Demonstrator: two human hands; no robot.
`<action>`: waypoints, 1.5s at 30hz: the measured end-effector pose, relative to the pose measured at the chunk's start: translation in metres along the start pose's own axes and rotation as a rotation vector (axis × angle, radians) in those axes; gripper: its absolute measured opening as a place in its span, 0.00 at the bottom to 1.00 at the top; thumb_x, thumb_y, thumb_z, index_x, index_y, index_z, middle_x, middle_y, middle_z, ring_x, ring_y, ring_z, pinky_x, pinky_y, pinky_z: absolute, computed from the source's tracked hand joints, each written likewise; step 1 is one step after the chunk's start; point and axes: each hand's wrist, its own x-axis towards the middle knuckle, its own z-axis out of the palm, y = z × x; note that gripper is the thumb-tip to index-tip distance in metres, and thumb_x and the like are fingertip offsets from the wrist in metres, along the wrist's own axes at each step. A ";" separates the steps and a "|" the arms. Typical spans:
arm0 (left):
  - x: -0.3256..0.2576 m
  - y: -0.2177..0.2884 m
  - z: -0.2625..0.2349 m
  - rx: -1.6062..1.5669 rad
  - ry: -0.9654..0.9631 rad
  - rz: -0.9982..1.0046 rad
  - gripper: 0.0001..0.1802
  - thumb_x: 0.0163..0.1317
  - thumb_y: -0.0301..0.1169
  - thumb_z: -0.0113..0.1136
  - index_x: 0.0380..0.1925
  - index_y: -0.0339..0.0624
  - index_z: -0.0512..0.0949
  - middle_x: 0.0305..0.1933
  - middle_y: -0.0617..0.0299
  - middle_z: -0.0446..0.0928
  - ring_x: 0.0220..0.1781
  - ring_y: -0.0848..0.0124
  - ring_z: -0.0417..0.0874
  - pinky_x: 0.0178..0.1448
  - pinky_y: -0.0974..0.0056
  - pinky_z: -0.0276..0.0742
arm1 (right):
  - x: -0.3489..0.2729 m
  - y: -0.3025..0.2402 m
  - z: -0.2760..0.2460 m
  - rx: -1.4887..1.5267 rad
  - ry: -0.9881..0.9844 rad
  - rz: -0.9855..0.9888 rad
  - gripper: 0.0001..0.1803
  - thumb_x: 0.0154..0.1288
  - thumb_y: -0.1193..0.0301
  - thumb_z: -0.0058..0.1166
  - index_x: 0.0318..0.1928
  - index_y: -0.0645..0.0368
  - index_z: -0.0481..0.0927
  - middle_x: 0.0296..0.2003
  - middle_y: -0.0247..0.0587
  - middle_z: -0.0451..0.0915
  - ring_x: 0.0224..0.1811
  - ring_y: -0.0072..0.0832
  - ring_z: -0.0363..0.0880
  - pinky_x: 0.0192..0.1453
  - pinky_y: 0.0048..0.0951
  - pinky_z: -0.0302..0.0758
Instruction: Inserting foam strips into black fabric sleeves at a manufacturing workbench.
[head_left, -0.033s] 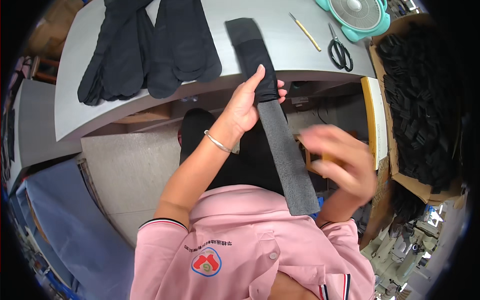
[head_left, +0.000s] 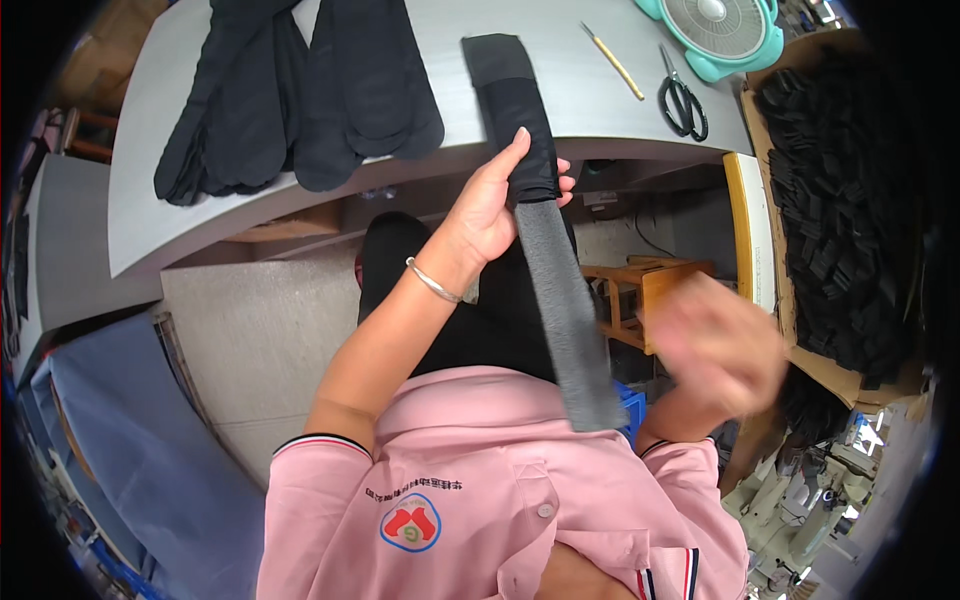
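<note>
My left hand (head_left: pixel 490 208) grips a long black fabric strap (head_left: pixel 524 125), its thumb on top and its fingertips showing at the far edge. From the strap's near end a fuzzy grey strip (head_left: pixel 562 290) runs down over my lap to the front of my shirt. Above the hand, the strap's far end reaches over the table edge. To the right of the grey strip and apart from it, my right hand (head_left: pixel 718 345) is smeared by motion, so its fingers cannot be made out.
Several black fabric pieces (head_left: pixel 370 90) hang over the grey table's (head_left: pixel 165 235) near edge. A yellow-handled pointed tool (head_left: pixel 617 65), black-handled scissors (head_left: pixel 683 105) and a teal fan (head_left: pixel 720 30) lie at the right. Beside them stands a cardboard box (head_left: pixel 790 335) of black strips (head_left: pixel 840 220). A wooden stool (head_left: pixel 625 280) is below.
My right hand has moved right and slightly down, away from the grey strip. The strip's lower end has swung a little left. My left hand keeps its grip.
</note>
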 end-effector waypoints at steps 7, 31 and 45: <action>-0.008 0.001 0.000 -0.115 -0.056 0.023 0.24 0.73 0.45 0.56 0.49 0.29 0.75 0.49 0.46 0.81 0.50 0.56 0.84 0.60 0.43 0.82 | 0.039 -0.085 -0.035 0.805 -0.889 -0.794 0.10 0.72 0.68 0.41 0.34 0.55 0.74 0.35 0.39 0.71 0.34 0.38 0.77 0.39 0.43 0.75; -0.010 0.008 -0.011 -0.008 -0.168 -0.063 0.22 0.74 0.33 0.50 0.60 0.28 0.70 0.60 0.41 0.76 0.60 0.51 0.81 0.67 0.47 0.78 | 0.031 -0.074 -0.034 0.693 -0.865 -0.814 0.11 0.72 0.65 0.41 0.47 0.51 0.75 0.36 0.31 0.73 0.28 0.25 0.75 0.30 0.29 0.68; 0.011 0.008 0.005 0.127 -0.060 0.045 0.18 0.71 0.36 0.59 0.52 0.32 0.76 0.49 0.51 0.81 0.52 0.61 0.85 0.60 0.54 0.83 | -0.026 0.051 0.072 -0.720 -0.041 0.396 0.35 0.50 0.63 0.74 0.59 0.59 0.76 0.60 0.56 0.70 0.62 0.49 0.70 0.61 0.45 0.70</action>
